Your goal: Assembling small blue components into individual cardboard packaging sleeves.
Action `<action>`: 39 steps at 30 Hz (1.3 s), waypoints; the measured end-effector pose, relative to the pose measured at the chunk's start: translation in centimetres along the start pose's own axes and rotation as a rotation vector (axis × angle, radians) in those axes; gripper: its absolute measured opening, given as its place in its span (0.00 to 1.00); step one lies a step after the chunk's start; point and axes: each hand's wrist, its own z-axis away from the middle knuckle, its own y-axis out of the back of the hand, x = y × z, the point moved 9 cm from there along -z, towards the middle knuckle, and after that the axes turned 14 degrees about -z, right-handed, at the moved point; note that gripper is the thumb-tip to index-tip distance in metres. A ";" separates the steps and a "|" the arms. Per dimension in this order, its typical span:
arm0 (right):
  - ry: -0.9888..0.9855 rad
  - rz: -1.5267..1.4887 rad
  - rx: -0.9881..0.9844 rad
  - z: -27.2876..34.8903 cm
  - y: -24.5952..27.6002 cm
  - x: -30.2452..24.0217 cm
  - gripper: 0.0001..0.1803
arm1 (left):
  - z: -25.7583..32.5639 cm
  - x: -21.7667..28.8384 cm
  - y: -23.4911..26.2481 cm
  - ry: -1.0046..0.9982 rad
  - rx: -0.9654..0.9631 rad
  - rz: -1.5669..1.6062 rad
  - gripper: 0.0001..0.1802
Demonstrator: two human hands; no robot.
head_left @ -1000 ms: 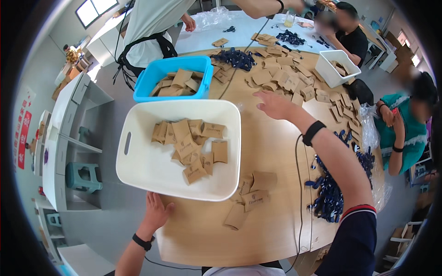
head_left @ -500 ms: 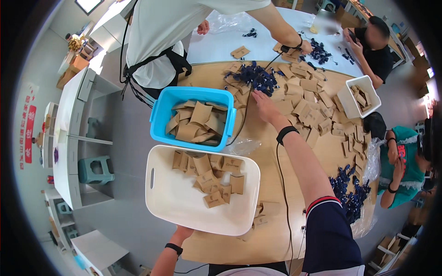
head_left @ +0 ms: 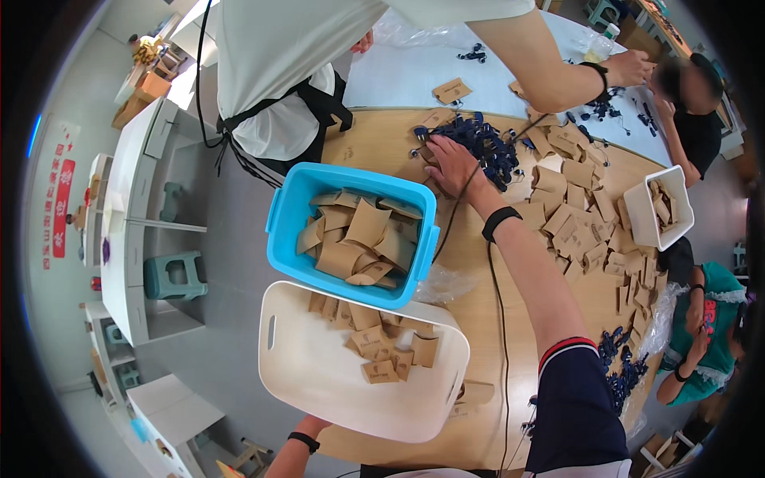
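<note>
My left hand (head_left: 314, 425) holds the near edge of a white tub (head_left: 319, 382) from below, its fingers hidden underneath. Several brown cardboard pillow boxes (head_left: 373, 342) lie along the far side of the tub. Reaching across the table, my right hand (head_left: 453, 166) has its fingers outstretched against the left side of a pile of dark blue bundled cords (head_left: 488, 147), perhaps earphones. Nothing shows held in it. Beside the pile, many flat-ended pillow boxes (head_left: 570, 227) are spread over the wood.
A blue bin (head_left: 280, 239) of pillow boxes adjoins the tub's far side. A black cable (head_left: 498, 319) crosses the wooden table (head_left: 478, 275). A small white bin (head_left: 681, 215) and more blue cords (head_left: 625, 374) are at right. A standing co-worker's arm (head_left: 550, 68) extends over the far table.
My right hand has moved onto the left side of the blue cord pile. The co-worker's arm has swung right toward the seated person. The view has shifted slightly; my left hand stays at the tub.
</note>
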 end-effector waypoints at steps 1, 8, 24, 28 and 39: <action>-0.005 0.062 0.015 -0.1 -0.5 0.2 0.29 | 0.2 -0.8 -0.7 0.007 -0.003 0.002 0.30; -0.060 0.126 -0.005 0.6 -1.4 0.3 0.35 | 0.3 -0.4 -0.8 0.037 -0.037 0.100 0.32; 0.211 0.098 -0.224 6.8 -1.8 -4.8 0.35 | 0.0 0.6 0.8 0.034 0.070 0.119 0.29; 0.113 0.167 -0.323 12.5 2.1 -4.1 0.34 | -1.4 3.0 1.5 0.052 0.000 0.478 0.30; -0.182 0.106 -0.269 13.0 11.9 -2.0 0.26 | -1.0 -0.9 -1.5 0.004 0.002 0.180 0.29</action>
